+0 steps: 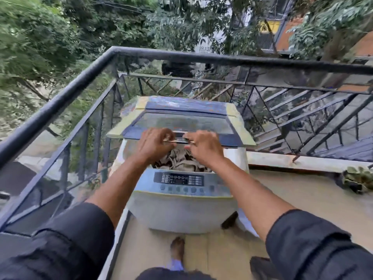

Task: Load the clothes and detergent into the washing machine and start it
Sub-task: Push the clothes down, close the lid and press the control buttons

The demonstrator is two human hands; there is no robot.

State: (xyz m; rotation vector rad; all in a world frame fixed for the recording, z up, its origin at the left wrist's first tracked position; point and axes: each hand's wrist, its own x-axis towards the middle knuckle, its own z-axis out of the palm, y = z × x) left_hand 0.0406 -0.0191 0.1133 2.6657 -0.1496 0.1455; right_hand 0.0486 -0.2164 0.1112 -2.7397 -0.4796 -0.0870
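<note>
- The washing machine (182,186) stands mid-frame by the balcony railing (60,102), its lid (181,126) partly raised
- Left hand (155,144) and right hand (203,145) each have a grip curled on the lid's front handle (178,138)
- Brownish clothes (181,160) already lie in the drum below the hands, so loading looks done
- No detergent is visible; I cannot tell if it is in
- Closing the lid and pressing the control panel (178,178) seem left
</note>
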